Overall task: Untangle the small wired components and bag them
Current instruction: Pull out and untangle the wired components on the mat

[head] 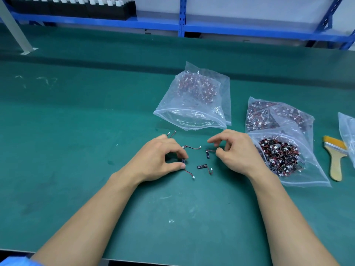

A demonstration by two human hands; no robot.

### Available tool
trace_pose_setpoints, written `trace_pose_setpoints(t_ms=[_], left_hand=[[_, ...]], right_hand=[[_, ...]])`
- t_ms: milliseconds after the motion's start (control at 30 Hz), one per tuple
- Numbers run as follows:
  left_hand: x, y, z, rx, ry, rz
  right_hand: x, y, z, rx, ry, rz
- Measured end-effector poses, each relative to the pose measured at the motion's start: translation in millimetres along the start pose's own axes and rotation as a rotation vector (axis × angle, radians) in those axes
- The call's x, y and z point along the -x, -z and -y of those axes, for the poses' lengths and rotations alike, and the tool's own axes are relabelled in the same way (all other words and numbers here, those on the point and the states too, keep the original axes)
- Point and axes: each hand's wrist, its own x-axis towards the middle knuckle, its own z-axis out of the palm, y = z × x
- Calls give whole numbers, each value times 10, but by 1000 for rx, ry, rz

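Observation:
Several small black components with red-black wires and white plugs lie loose on the green mat between my hands. My left hand (161, 160) pinches one component (183, 161) between thumb and fingers, its wire (189, 173) trailing toward me. My right hand (233, 152) pinches the wire end of another component (207, 154). A third component (202, 166) lies free between them, a fourth (192, 147) just beyond my left fingers. An open clear bag (192, 100) with bagged components lies beyond my hands. To the right, an open bag (284, 156) holds a tangled heap.
A further full bag (276, 114) lies behind the tangled one. A yellow-bristled brush (335, 158) with a wooden handle sits at the far right beside another plastic bag (347, 135). Blue shelving (182, 25) stands past the table's far edge. A grey post (17, 29) rises at back left.

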Motion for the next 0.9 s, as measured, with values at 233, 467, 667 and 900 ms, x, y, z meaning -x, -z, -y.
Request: trace_pose_setpoints(t_ms=[233,467,667,900], left_hand=[[-15,-71,-68,285,89,-129],[-32,-117,-111,401,116,-177],[-18,-153,-129,170,3,-82],[-59,-244,-217,-71,-125,74]], right_hand=[[89,-108,245,-376,96,138],[66,-124,259,-513,33,251],[-10,126,58,-353,-139,-50],[-19,133,-104,2,-285,-31]])
